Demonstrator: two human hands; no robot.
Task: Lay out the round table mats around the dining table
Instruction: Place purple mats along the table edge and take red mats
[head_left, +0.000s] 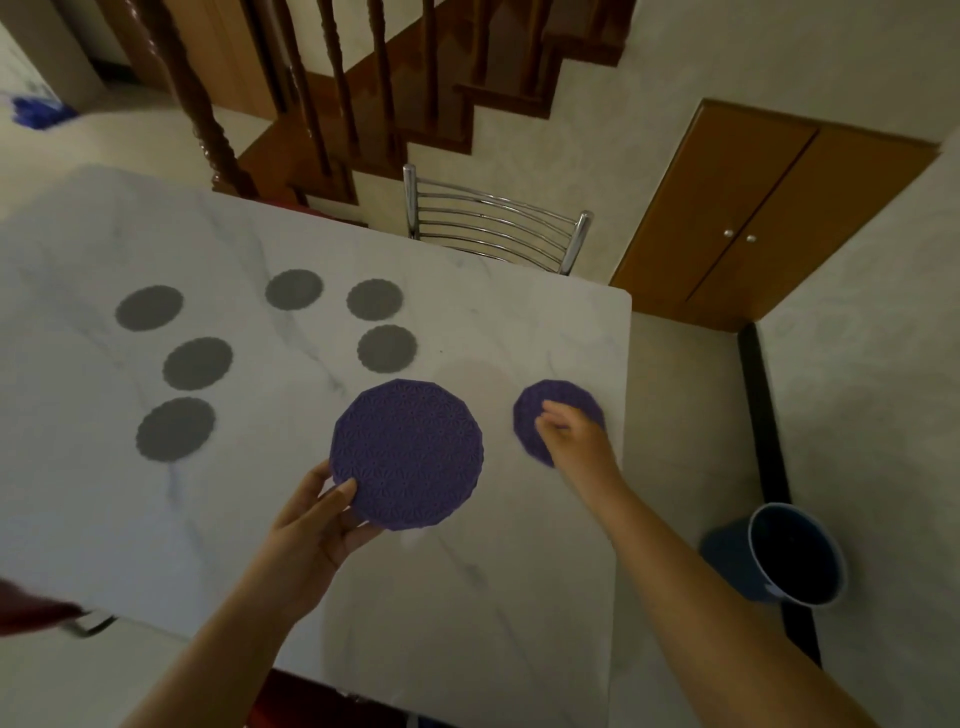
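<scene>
My left hand grips the lower left edge of a purple round table mat, held a little above the white marble dining table. A second purple mat lies flat near the table's right edge, and my right hand rests on it with its fingers bent; the hand covers the mat's lower part and is blurred. Several smaller grey round mats lie spread over the far half of the table, among them one at the left and one near the middle.
A metal chair stands at the far side of the table. A blue bucket sits on the floor to the right. A wooden cabinet and a wooden staircase are behind.
</scene>
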